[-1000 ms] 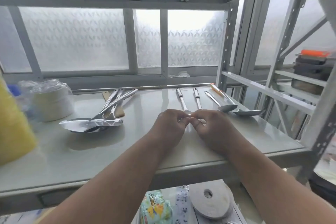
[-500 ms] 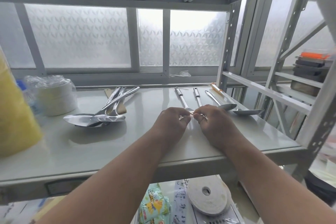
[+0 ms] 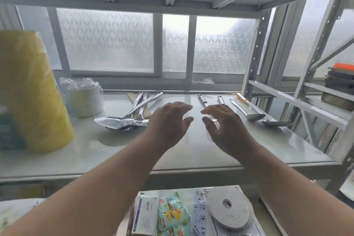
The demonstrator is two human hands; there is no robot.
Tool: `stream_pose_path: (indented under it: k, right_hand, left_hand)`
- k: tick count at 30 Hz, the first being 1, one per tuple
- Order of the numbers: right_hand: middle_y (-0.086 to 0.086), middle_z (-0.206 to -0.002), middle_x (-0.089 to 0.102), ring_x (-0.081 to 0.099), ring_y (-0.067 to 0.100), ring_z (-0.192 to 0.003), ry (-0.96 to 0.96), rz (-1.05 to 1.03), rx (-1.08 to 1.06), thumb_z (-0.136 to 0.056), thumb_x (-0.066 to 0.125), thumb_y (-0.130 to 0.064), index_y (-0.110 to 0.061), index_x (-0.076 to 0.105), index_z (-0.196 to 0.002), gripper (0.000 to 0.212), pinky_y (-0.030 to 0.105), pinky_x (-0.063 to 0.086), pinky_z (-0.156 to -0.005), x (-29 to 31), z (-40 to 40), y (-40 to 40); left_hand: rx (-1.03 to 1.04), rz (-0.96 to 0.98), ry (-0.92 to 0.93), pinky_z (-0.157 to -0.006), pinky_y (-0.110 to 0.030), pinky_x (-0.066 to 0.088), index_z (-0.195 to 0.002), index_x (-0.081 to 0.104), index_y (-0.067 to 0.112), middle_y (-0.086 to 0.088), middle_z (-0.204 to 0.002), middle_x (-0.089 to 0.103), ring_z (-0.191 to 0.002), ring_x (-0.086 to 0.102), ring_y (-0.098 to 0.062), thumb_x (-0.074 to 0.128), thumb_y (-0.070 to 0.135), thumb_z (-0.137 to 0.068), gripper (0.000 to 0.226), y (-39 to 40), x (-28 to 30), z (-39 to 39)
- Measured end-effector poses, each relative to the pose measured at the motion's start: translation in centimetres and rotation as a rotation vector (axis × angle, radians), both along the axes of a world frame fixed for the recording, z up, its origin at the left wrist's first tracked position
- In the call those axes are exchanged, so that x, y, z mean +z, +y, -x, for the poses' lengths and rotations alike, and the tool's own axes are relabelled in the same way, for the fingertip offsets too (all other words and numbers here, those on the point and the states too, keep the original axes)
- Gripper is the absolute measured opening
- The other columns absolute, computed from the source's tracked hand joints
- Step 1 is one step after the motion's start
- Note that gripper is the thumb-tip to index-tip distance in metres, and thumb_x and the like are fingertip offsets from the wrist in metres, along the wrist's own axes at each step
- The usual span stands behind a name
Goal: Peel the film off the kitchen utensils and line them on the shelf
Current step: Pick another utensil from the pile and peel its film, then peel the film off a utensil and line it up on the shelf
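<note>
Two open hands, left hand (image 3: 168, 120) and right hand (image 3: 226, 126), above a white shelf (image 3: 191, 149). Four utensils lie in a row at right: two handles (image 3: 202, 99) (image 3: 220, 99), one ladle (image 3: 249, 111), one spatula (image 3: 268, 119). One pile of utensils (image 3: 130, 117) at left; their number cannot be told

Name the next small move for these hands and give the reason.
Probably send the left hand to the heap of shiny steel utensils and lift one: both it and the right hand are open, and four long-handled utensils lie in line rightward.
</note>
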State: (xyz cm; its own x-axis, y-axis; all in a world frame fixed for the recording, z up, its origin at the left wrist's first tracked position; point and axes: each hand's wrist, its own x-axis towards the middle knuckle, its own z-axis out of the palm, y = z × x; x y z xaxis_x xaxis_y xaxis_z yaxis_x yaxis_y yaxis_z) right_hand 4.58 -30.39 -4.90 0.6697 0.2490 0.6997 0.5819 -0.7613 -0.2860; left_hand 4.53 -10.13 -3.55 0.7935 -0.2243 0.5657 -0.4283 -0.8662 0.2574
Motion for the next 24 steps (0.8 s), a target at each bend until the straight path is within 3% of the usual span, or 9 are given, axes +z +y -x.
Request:
stream_pose_path:
  k: [2,5,7,9,12,14,18,21,24]
  right_hand:
    - [-0.003,-0.120,0.071,0.061,0.013,-0.116,0.033,-0.027,0.060,-0.096,0.068,-0.021,-0.018,0.072,-0.120,0.024,0.023,0.042,-0.102,0.6,-0.3,3.4]
    - [-0.003,-0.131,0.067,0.058,0.014,-0.124,0.153,0.015,0.138,-0.098,0.066,-0.032,-0.020,0.066,-0.133,0.037,0.028,0.041,-0.109,1.6,-1.5,8.8]
    - [-0.003,-0.142,0.061,0.052,0.016,-0.134,0.281,0.058,0.170,-0.098,0.065,-0.042,-0.023,0.057,-0.143,0.050,0.028,0.037,-0.113,2.1,-2.3,11.9]
    - [-0.007,-0.146,0.058,0.050,0.014,-0.136,0.414,0.094,0.207,-0.096,0.066,-0.047,-0.028,0.052,-0.148,0.057,0.024,0.036,-0.108,2.0,-2.9,14.5]
    - [-0.019,-0.121,0.065,0.063,0.009,-0.118,0.599,0.030,0.307,-0.096,0.068,-0.045,-0.041,0.062,-0.134,0.039,0.020,0.044,-0.093,0.3,-3.7,17.0]
    - [-0.016,-0.112,0.074,0.071,0.014,-0.108,0.614,-0.015,0.349,-0.099,0.065,-0.042,-0.044,0.072,-0.117,0.020,0.030,0.056,-0.091,-0.7,-4.8,17.5]
    - [-0.018,-0.108,0.076,0.069,0.003,-0.107,0.580,0.005,0.366,-0.101,0.061,-0.040,-0.042,0.075,-0.113,0.018,0.030,0.053,-0.100,-1.0,-6.0,16.6]
    - [-0.016,-0.104,0.077,0.069,0.003,-0.102,0.568,0.004,0.340,-0.101,0.061,-0.040,-0.040,0.076,-0.108,0.016,0.024,0.052,-0.094,-1.1,-5.8,16.3]
    - [-0.012,-0.104,0.076,0.068,0.006,-0.099,0.566,-0.012,0.310,-0.101,0.062,-0.039,-0.039,0.076,-0.109,0.017,0.022,0.048,-0.087,-1.1,-5.2,16.3]
  left_hand:
    - [0.057,-0.013,-0.032,-0.106,-0.040,0.051,-0.139,0.069,0.026,0.007,-0.141,0.069,-0.130,0.064,-0.021,0.065,0.041,-0.102,0.040,3.7,0.8,-0.1]
    - [0.215,-0.094,-0.034,-0.102,-0.042,0.051,-0.136,0.069,0.029,0.006,-0.136,0.071,-0.126,0.065,-0.025,0.060,0.044,-0.103,0.038,9.2,2.0,-0.3]
    - [0.323,-0.103,0.015,-0.100,-0.043,0.050,-0.132,0.069,0.032,0.008,-0.131,0.072,-0.124,0.064,-0.026,0.053,0.053,-0.102,0.040,12.2,1.9,-0.4]
    - [0.376,-0.077,0.099,-0.102,-0.044,0.049,-0.127,0.070,0.034,0.007,-0.129,0.072,-0.125,0.063,-0.026,0.044,0.062,-0.100,0.047,14.4,0.9,-0.4]
    - [0.333,0.002,0.322,-0.106,-0.045,0.049,-0.123,0.072,0.040,0.002,-0.132,0.073,-0.126,0.063,-0.026,0.035,0.069,-0.098,0.054,16.3,-1.3,-0.6]
    - [0.320,-0.007,0.428,-0.107,-0.046,0.048,-0.124,0.071,0.043,0.001,-0.135,0.072,-0.127,0.062,-0.026,0.027,0.070,-0.095,0.059,16.5,-1.8,-1.1]
    - [0.337,-0.008,0.435,-0.110,-0.047,0.044,-0.127,0.072,0.038,-0.008,-0.130,0.070,-0.132,0.053,-0.028,0.026,0.076,-0.096,0.067,15.9,-1.6,-1.8]
    - [0.355,0.056,0.429,-0.109,-0.045,0.043,-0.116,0.076,0.034,-0.015,-0.122,0.069,-0.132,0.048,-0.029,0.034,0.073,-0.098,0.060,16.1,-1.9,-2.3]
    - [0.380,0.090,0.408,-0.109,-0.046,0.043,-0.118,0.073,0.024,-0.013,-0.123,0.068,-0.128,0.051,-0.032,0.033,0.075,-0.093,0.069,16.4,-2.4,-2.4]
